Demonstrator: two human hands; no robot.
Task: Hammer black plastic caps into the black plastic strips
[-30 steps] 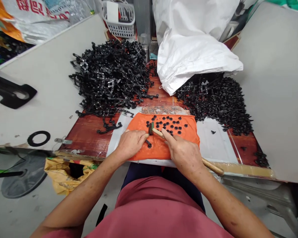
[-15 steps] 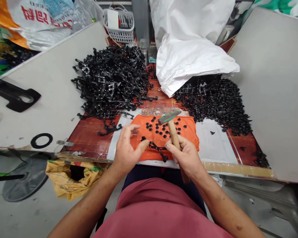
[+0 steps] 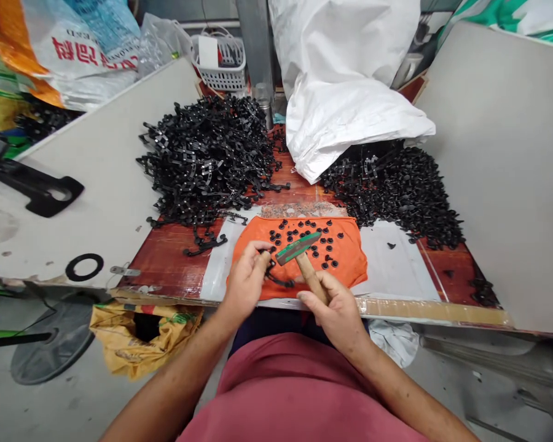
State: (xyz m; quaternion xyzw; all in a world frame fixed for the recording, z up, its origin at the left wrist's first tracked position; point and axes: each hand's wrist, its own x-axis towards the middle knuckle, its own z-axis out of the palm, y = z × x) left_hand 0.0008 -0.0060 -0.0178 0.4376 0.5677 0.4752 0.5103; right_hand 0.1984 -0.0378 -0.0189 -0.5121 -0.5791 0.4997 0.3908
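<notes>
My right hand (image 3: 334,307) is wrapped around the wooden handle of a hammer (image 3: 308,267), whose green and dark head points up and left over an orange cloth (image 3: 350,270). With its thumb and fingers closed, my left hand (image 3: 247,276) pinches the end of a slim black plastic strip with linked arms (image 3: 279,281) at the cloth's left side. The hammer head is close to the left fingertips, and I cannot tell whether they touch. Several small round black plugs (image 3: 316,252) stand spread over the cloth.
A big heap of black linked parts (image 3: 207,159) lies at the back left. Small black pieces (image 3: 405,190) are piled at the back right, partly under a white sack (image 3: 350,110). Grey panels (image 3: 502,172) flank the table, and a yellow sack (image 3: 124,344) stands below its left edge.
My left hand has gone from open to closed on the black strip, which has turned and shifted left. The hammer has been lowered and moved left, nearer the left hand.
</notes>
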